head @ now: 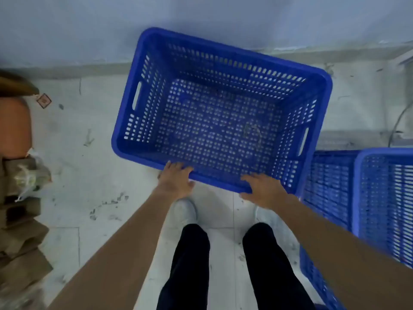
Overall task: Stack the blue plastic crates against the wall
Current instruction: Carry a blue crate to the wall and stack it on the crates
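Observation:
A big blue perforated plastic crate (143, 139) fills the middle of the view, empty, turned at a slant with its far long side close to the pale wall (201, 16). My left hand (176, 179) grips its near rim towards the left, fingers curled over the edge. Further right on the same rim, my right hand (264, 189) holds it too. More blue crates (384, 198) stand at the right edge, partly behind my right forearm.
Brown cardboard pieces (20, 247) and a plastic bag (29, 177) lie along the left edge. My legs and white shoes (185, 211) stand on the stained tiled floor just behind the crate. A cable (397, 121) runs near the wall at right.

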Demonstrator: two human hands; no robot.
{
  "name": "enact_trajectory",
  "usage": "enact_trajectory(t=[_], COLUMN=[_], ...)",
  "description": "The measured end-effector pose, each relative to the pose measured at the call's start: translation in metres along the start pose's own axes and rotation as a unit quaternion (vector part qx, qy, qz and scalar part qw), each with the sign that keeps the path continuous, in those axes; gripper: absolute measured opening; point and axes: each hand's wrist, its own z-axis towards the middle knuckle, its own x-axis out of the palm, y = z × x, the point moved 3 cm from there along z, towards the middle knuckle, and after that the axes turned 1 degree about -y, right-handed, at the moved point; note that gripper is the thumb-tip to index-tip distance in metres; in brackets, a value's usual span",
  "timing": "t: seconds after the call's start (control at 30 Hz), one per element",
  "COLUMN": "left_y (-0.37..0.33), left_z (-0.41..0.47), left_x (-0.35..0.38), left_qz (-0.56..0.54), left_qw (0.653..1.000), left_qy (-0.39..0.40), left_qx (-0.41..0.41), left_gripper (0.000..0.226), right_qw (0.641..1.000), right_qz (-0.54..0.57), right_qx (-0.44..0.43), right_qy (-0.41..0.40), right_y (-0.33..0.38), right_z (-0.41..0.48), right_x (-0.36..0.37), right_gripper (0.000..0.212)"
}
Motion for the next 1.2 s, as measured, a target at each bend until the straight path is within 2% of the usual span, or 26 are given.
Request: enact_trajectory(t=[0.07, 0.13, 0.2, 0.27, 0.43, 0.67, 0.77, 0.87, 1.13, 1.2], left_y=[0.007, 0.016, 0.020, 0.027, 0.033, 0.027, 0.029, 0.041, 0.044, 0.040], left_z=[0.003, 0.004, 0.012, 0.019, 0.024, 0.043, 0.054, 0.060, 0.053, 0.053], left_x=[0.002, 0.011, 0.002, -0.009, -0.020, -0.040, -0.054, -0.065, -0.064, -0.063], left_qz=[0.053, 0.035, -0.030, -0.069, -0.071, -0.136, -0.105, -0.066, -0.011, -0.016], left_qw=[0.998, 0.998, 0.998, 0.997, 0.997, 0.990, 0.994, 0.997, 0.996, 0.994], left_qy=[-0.034, -0.034, -0.019, -0.024, 0.004, 0.009, -0.010, 0.017, -0.007, 0.011], left_qx=[0.009, 0.031, 0.042, 0.035, 0.020, -0.030, -0.032, -0.043, -0.087, -0.104], left_gripper=[0.061, 0.071, 0.078, 0.070, 0.055, 0.036, 0.027, 0.026, 0.027, 0.030], right_qw=[0.999, 0.995, 0.991, 0.987, 0.983, 0.967, 0.960, 0.953, 0.952, 0.957], right_qz=[-0.031, -0.083, -0.123, -0.153, -0.182, -0.254, -0.278, -0.301, -0.302, -0.283], right_qx=[-0.002, -0.019, -0.028, -0.028, -0.021, -0.017, 0.013, 0.021, 0.036, 0.061], right_qy=[0.030, 0.054, 0.036, 0.025, 0.023, 0.004, -0.027, -0.023, -0.033, -0.021], right_y=[-0.005, -0.010, -0.012, -0.011, -0.010, -0.046, -0.070, -0.088, -0.087, -0.087], right_z=[0.000, -0.003, 0.001, 0.003, 0.001, 0.025, 0.038, 0.045, 0.044, 0.044], right_x=[0.012, 0.031, 0.032, 0.028, 0.020, -0.038, -0.075, -0.094, -0.080, -0.080], right_gripper=[0.053, 0.051, 0.053, 0.055, 0.056, 0.047, 0.046, 0.044, 0.037, 0.037])
